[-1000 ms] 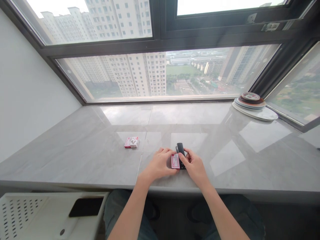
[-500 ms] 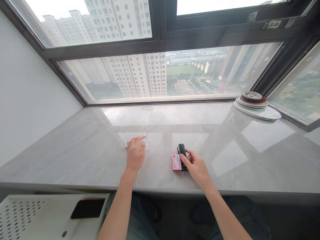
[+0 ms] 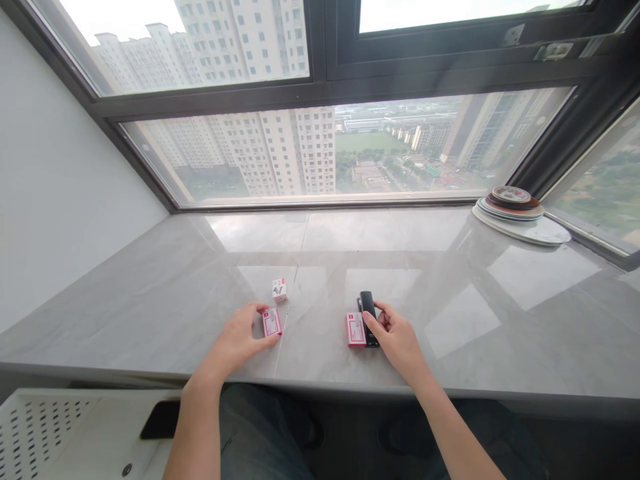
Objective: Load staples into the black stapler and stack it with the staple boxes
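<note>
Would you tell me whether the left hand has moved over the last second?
Yes. The left hand moved left, away from the black stapler, and now holds a small box.

Under my left hand [image 3: 239, 339]: a small box [image 3: 272, 322], red-pink border around a white label with fine print too small to read; just beyond it a second small box [image 3: 279, 290], white with red edges and a dark mark. By my right hand [image 3: 397, 337]: a plain black stapler [image 3: 369, 317] beside a red box [image 3: 355, 329] bearing a white printed panel. All on a pale grey marble-veined sill [image 3: 150, 300], with a stack of plates [image 3: 517, 213] at the far right, white below, dark red-brown patterned on top.
</note>
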A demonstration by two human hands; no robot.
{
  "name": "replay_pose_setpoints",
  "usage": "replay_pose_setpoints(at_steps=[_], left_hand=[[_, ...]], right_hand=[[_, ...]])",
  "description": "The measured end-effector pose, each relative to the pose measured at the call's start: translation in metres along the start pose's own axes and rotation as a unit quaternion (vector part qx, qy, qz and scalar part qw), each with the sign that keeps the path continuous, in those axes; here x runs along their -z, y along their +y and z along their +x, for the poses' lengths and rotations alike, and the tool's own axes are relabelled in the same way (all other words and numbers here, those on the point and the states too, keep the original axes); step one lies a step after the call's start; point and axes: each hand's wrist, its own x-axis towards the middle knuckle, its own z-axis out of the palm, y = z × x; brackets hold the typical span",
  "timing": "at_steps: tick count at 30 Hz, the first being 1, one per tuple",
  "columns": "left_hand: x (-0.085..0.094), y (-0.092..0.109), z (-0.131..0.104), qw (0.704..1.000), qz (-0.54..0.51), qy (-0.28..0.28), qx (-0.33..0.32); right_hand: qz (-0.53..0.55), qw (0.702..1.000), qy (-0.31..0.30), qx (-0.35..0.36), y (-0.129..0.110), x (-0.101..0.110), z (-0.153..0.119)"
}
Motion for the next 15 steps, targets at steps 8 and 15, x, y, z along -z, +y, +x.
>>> replay_pose_setpoints(at_steps=[8, 15], left_hand=[[-0.030, 0.124, -0.006, 0.982, -0.092, -0.033, -0.162], [-0.059, 0.166, 0.010, 0.963, -0.120, -0.088, -0.224]], right_hand=[[0.000, 1.000, -0.005, 0.008, 0.000, 0.000, 0.001], [0.000, 1.000, -0.010, 0.012, 0.005, 0.000, 0.002]])
